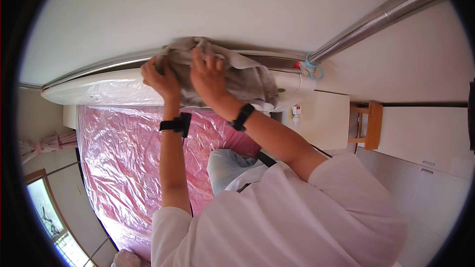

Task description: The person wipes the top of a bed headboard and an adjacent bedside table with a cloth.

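A grey-brown cloth (250, 79) lies bunched over the top edge of a long white wall unit that looks like an air conditioner (64, 90). My left hand (162, 80) grips the cloth at its left end, fingers curled over the top. Close beside it, my right hand (208, 73) is closed on the cloth's middle, its fingertips pressed into the folds. The cloth's right part hangs down over the front of the unit and hides some of it. Both arms reach up, each with a black band at the wrist.
Clear plastic sheeting (123, 168) covers a pink bed-like surface below. A metal pole (381, 17) comes in from the upper right, with a light blue tie (311, 66) at its end. White cabinets (420, 138) and a wooden frame (373, 126) stand right; a window (47, 207) is lower left.
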Tool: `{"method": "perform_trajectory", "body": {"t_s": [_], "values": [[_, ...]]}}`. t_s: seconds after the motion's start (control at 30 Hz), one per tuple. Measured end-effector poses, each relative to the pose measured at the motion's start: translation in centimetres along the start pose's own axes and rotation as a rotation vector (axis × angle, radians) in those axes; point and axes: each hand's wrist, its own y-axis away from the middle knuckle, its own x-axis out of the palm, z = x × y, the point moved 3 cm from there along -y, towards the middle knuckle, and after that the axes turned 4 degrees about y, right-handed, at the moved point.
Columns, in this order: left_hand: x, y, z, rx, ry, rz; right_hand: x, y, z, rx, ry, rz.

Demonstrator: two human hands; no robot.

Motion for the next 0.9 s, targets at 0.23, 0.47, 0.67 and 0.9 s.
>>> {"method": "perform_trajectory", "body": {"t_s": [0.23, 0.47, 0.67, 0.9], "values": [[0.8, 0.6, -3.5, 0.416, -0.042, 0.147, -0.3, -0.5, -1.6, 0.005, 0.035, -0.065], [4.7, 7.0, -15.4, 0.549, 0.004, 0.586, -6.0, 3.7, -14.7, 0.119, 0.239, 0.227], [8.8, 10.9, -23.3, 0.658, 0.004, 0.575, -11.2, 6.0, -22.6, 0.322, 0.104, 0.279], [7.8, 8.4, -20.8, 0.747, -0.049, 0.424, -10.0, 5.0, -20.0, 0.171, 0.289, 0.365]]}}
